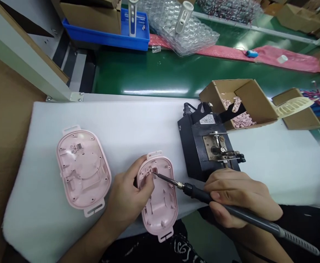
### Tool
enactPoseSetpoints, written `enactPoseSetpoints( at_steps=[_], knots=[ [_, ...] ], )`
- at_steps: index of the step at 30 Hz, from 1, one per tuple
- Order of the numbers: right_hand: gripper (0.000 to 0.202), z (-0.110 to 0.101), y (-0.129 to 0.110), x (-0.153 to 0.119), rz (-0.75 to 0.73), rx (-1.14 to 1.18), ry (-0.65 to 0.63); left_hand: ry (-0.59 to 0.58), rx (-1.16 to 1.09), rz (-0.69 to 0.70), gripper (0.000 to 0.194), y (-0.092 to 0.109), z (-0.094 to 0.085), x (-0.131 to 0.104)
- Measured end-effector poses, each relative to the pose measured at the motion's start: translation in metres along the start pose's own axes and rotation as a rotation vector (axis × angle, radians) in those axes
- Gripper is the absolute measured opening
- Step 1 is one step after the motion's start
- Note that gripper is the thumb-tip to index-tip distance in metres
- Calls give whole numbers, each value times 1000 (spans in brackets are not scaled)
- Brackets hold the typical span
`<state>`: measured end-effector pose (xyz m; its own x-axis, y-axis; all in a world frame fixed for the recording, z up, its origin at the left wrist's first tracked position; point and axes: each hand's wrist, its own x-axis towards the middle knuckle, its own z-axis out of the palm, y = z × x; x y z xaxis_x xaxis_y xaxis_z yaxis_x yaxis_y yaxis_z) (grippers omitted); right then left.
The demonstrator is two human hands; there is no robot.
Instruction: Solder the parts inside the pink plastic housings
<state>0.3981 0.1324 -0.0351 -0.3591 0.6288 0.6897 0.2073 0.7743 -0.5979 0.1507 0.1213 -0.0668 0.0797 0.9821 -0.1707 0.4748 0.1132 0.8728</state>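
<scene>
left hand (128, 199) clamps small pink plastic shell (158, 197); right hand (238, 195) grips black soldering iron (203, 195), tip at shell's top. brace wrist, touch lightly, briefly.

White bench pad (121, 120), green belt (154, 73) (glossy)

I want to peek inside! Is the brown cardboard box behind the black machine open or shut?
Open. The brown cardboard box has its top flaps folded outward, and small pale pink pieces show inside it.
</scene>
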Motion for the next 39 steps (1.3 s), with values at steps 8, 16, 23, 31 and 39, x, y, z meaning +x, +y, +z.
enactPoseSetpoints(
  at_steps=[8, 16, 23, 31, 39],
  knots=[
    [27, -2, 1, 0, 13, -42, -3, 3, 21, -7, 47, 10, 0, 1],
    [18, -4, 7, -3, -48, -36, -20, -4, 4, -7, 47, 8, 1, 1],
    [17, 3, 4, -3, -55, -7, 35, 33, 16, 32, 45, 4, 3, 2],
    [18, -5, 8, -2, -31, -14, -63, 46, 21, 65, 44, 2, 4, 1],
    [18, -4, 6, 0, -49, -14, -42, 44, 33, 66, 44, 2, 4, 0]
  ],
)
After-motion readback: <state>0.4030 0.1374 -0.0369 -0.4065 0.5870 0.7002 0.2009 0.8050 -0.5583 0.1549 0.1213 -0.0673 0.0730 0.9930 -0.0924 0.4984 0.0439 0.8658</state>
